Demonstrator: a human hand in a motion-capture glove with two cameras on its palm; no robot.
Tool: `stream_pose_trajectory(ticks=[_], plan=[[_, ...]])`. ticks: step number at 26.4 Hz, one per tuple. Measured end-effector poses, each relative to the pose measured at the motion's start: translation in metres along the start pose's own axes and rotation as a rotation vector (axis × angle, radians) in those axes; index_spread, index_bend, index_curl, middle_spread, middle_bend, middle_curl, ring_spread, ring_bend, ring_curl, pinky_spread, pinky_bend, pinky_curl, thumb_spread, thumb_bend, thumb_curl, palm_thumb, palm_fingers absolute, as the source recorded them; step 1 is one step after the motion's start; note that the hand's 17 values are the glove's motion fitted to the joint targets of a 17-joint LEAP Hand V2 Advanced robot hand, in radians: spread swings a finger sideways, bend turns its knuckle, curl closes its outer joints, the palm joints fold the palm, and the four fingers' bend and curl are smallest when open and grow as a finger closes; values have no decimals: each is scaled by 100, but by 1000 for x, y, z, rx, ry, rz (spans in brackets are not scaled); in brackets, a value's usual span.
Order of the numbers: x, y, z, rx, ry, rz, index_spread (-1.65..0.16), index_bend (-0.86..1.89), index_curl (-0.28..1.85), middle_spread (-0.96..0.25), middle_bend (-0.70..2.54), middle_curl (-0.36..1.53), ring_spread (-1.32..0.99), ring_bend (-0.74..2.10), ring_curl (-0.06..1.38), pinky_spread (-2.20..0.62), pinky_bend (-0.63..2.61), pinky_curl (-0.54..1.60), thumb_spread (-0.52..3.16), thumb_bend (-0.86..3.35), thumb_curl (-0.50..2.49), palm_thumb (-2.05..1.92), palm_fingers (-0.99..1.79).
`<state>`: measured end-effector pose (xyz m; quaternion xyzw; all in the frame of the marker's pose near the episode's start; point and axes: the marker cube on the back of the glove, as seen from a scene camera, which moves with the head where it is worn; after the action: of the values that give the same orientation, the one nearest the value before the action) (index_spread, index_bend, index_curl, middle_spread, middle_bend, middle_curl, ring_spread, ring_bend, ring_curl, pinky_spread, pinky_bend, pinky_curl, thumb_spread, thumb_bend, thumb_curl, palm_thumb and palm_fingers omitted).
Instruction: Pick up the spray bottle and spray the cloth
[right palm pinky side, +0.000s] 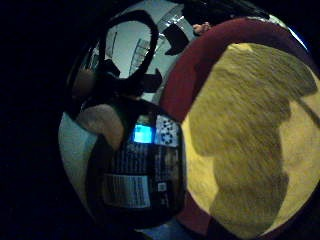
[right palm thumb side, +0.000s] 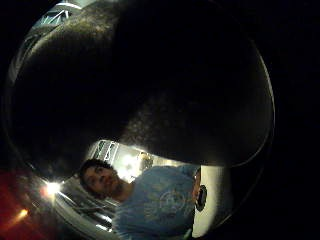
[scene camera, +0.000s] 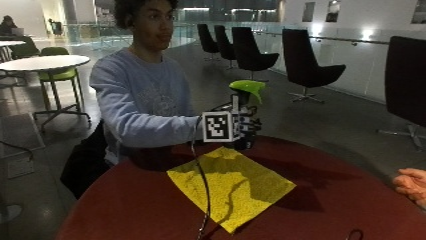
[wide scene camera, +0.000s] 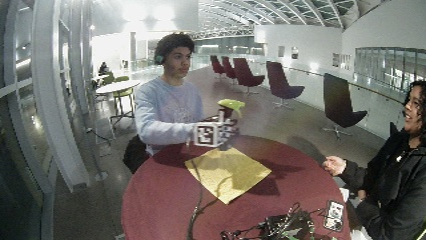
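Hand (scene camera: 243, 127), right, gloved in black: fingers curled round the body of the spray bottle (scene camera: 245, 102), which it holds upright in the air above the far edge of the table (scene camera: 346, 200). The bottle's green trigger head sits at the 12 o'clock end, above the hand; the dark body runs down through the grip, and its base clears the tabletop. In the little finger side palm view, the bottle's dark labelled body (right palm pinky side: 142, 175) lies close against the palm, with the cloth (right palm pinky side: 250, 145) spread beyond it.

Cloth (scene camera: 233, 185): yellow, flat on the red round table, set cornerwise. It lies at the 6 o'clock side of the held bottle, nearer the outside camera, and its far corner reaches just below the hand. It is apart from the bottle.

Person: seated behind the table at 12 o'clock, in a light blue sweatshirt (scene camera: 143, 105), right forearm extended over the table edge. The person's other hand cannot be made out.

Chairs (scene camera: 306, 65), dark, stand on the floor beyond the table toward 1 o'clock.
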<state>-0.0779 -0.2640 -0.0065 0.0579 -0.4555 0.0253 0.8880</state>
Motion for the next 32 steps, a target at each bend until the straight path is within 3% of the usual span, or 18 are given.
stream_pose_trajectory(ticks=[6, 11, 19, 32], plan=[[4, -62, 69, 53, -28, -73, -23, 14, 40, -9, 20, 47, -1, 32, 39, 26, 18, 33, 66, -2, 72, 100, 103], [13, -82, 102, 33, 7, -92, -23, 14, 40, -9, 19, 47, -1, 32, 39, 26, 18, 33, 66, -3, 72, 100, 103], [29, -89, 112, 81, 9, -96, -24, 14, 40, -9, 20, 47, -2, 31, 39, 26, 18, 32, 69, -3, 70, 97, 103], [38, -75, 107, -50, 79, -81, -25, 13, 40, -8, 23, 47, -2, 27, 38, 26, 18, 32, 86, -3, 65, 90, 97]])
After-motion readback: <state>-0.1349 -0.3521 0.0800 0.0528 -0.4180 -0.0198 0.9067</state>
